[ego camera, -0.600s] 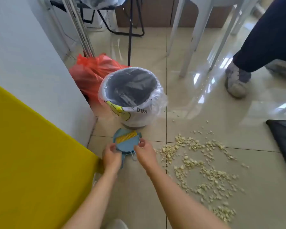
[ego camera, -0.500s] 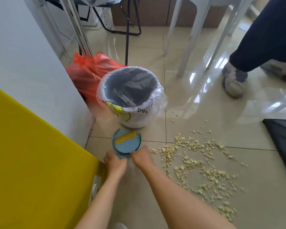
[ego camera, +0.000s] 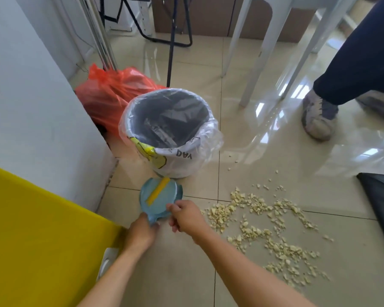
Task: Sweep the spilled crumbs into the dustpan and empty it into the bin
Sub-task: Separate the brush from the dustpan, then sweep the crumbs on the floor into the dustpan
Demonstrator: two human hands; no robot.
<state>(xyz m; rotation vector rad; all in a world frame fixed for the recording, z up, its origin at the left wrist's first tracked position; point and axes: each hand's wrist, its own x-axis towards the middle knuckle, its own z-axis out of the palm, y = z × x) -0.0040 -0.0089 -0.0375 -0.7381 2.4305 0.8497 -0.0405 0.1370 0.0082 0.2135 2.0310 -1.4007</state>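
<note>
A small blue dustpan (ego camera: 162,199) with a blue brush nested in it, its yellow bristles (ego camera: 157,191) showing, sits low over the floor just in front of the bin. My left hand (ego camera: 140,234) grips the handle end at its near side. My right hand (ego camera: 185,216) pinches the set's near right edge. Pale yellow crumbs (ego camera: 264,231) lie scattered on the beige tiles to the right of my hands. The bin (ego camera: 169,134), lined with a clear plastic bag, stands open just beyond the dustpan.
A white wall (ego camera: 31,103) and a yellow surface (ego camera: 36,235) close off the left. An orange bag (ego camera: 113,94) lies behind the bin. White chair legs (ego camera: 257,54) and another person's shoe (ego camera: 317,118) are at the far right; a dark mat (ego camera: 381,196) lies right of the crumbs.
The dustpan set has turned so the yellow bristles now run diagonally. My hands have shifted a little nearer and lower on it, the right hand now at its right edge.
</note>
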